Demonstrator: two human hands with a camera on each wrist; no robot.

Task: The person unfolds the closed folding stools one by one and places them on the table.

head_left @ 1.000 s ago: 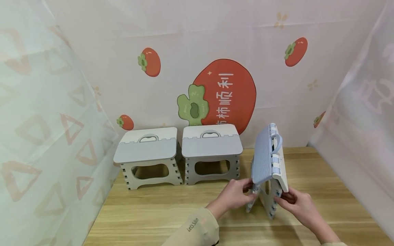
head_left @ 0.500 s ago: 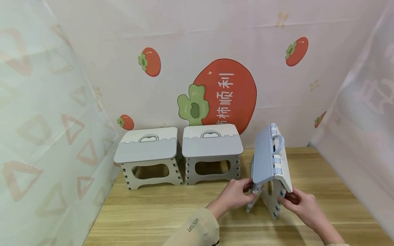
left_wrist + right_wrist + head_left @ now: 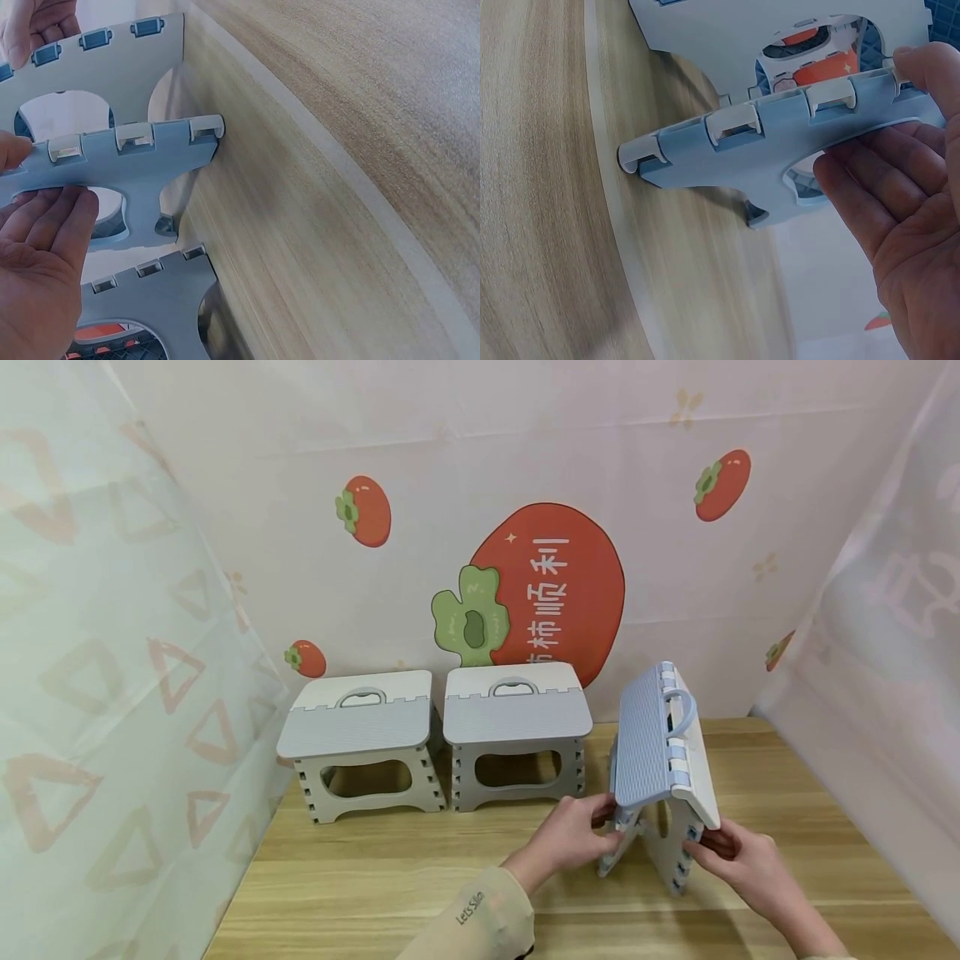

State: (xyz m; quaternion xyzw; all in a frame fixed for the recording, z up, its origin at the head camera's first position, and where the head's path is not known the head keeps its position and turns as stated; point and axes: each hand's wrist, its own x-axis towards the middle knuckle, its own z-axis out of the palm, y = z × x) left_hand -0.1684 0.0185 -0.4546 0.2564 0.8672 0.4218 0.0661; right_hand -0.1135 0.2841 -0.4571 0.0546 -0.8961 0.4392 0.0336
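A blue and white folding stool [image 3: 645, 743] stands half unfolded on the right of the table, its top bent into a ridge with the blue carry handle [image 3: 681, 712] along the fold. My left hand [image 3: 570, 831] grips the left leg panel [image 3: 142, 161], thumb on its hinged edge and fingers in the cutout, as the left wrist view shows. On the other side my right hand [image 3: 738, 860] holds the right leg panel [image 3: 712, 161] in the same way, thumb over the edge and fingers curled into the opening. Between them the legs are spread apart below the top.
Two unfolded grey and white stools, one at the far left [image 3: 360, 727] and one in the middle [image 3: 517, 718], stand side by side along the back of the wooden table [image 3: 360, 893]. A printed cloth backdrop [image 3: 420, 410] rises behind and on both sides.
My right hand has moved a little to the right with the right leg panel, so the legs stand wider and the folded top has opened somewhat. The left hand stays in place.
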